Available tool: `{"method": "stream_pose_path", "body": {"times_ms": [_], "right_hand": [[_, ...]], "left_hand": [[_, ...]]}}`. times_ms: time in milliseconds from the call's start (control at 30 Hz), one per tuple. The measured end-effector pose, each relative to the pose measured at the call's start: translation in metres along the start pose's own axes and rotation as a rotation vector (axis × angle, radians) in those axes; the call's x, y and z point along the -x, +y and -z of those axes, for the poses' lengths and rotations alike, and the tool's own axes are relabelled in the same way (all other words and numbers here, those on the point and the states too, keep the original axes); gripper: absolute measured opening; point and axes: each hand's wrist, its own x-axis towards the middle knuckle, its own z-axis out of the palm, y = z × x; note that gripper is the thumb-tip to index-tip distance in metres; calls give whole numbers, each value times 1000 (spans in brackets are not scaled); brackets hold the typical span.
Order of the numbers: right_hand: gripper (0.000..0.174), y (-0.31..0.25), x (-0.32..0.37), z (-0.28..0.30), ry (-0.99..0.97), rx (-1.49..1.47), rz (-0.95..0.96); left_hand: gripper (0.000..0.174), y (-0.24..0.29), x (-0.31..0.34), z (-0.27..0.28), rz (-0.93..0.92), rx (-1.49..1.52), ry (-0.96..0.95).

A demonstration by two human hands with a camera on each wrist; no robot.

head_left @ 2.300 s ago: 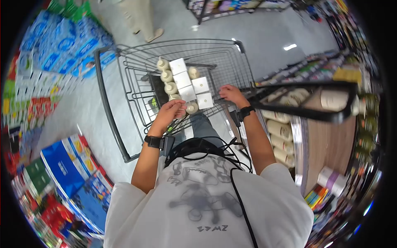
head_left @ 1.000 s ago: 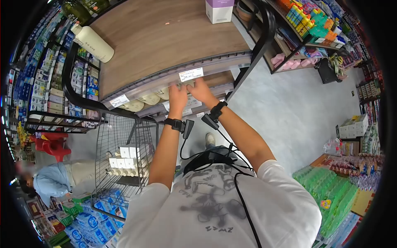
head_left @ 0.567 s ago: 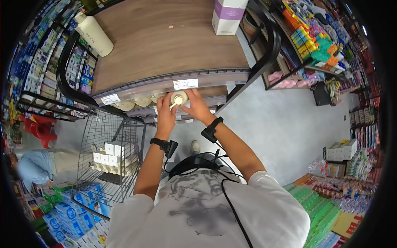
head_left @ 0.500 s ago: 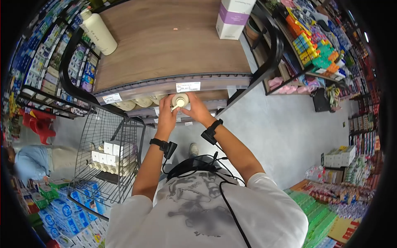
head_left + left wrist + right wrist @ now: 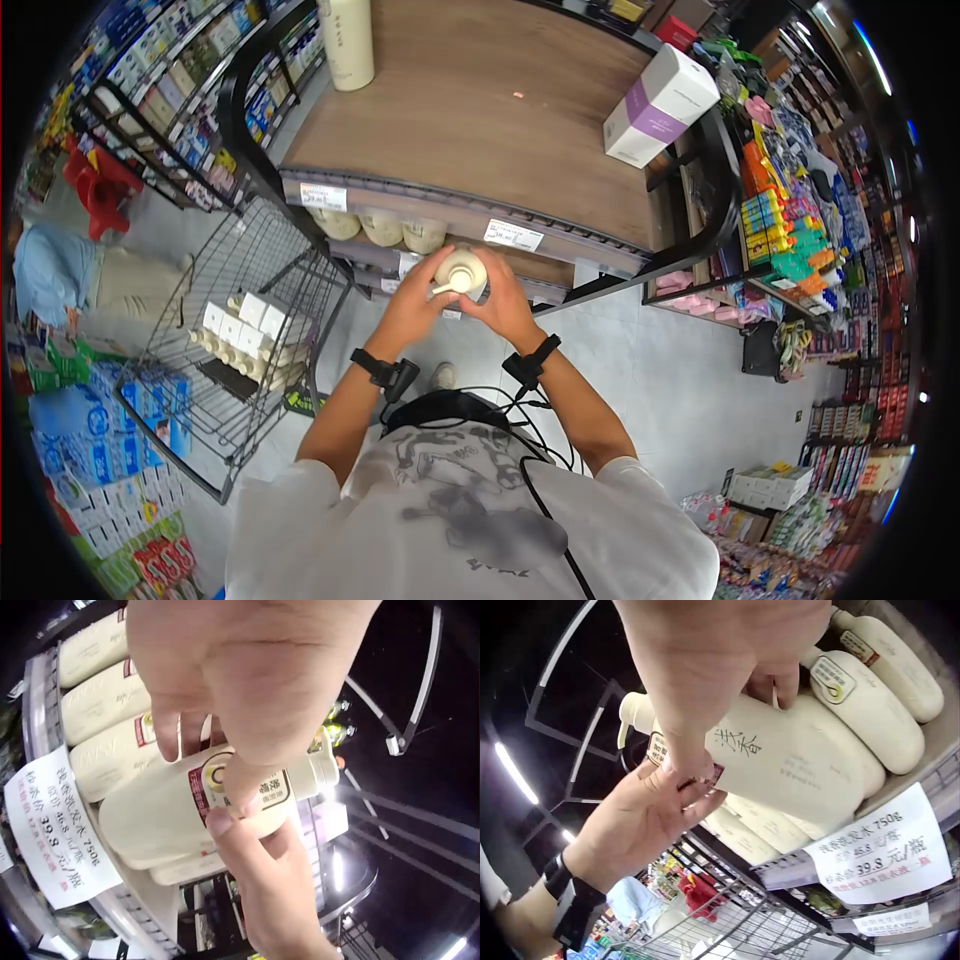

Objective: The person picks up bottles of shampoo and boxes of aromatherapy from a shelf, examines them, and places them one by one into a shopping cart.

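Left hand (image 5: 415, 308) at nine and right hand (image 5: 505, 305) at three both grip the pump bottle (image 5: 463, 270); its long axis seemingly points toward twelve.

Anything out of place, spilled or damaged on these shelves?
Nothing spilled or damaged. The only oddity: the wooden top shelf is almost bare, with a purple-and-white box lying angled near its right edge and a lone cream bottle at the far left. The left hand and right hand grip a pump bottle normally.
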Motion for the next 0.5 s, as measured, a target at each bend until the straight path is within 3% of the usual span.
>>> {"method": "stream_pose_path", "body": {"times_ms": [100, 233, 333, 500], "right_hand": [[71, -25, -14, 0, -106, -85, 24], [70, -49, -34, -20, -283, -208, 63], [71, -64, -51, -46, -460, -313, 35], [71, -104, -90, -102, -685, -383, 204]], "left_hand": [[66, 20, 21, 29, 5, 24, 47], [69, 2, 54, 51, 129, 423, 108], [69, 13, 81, 79, 263, 406, 196], [70, 27, 130, 121, 344, 407, 408]]}}
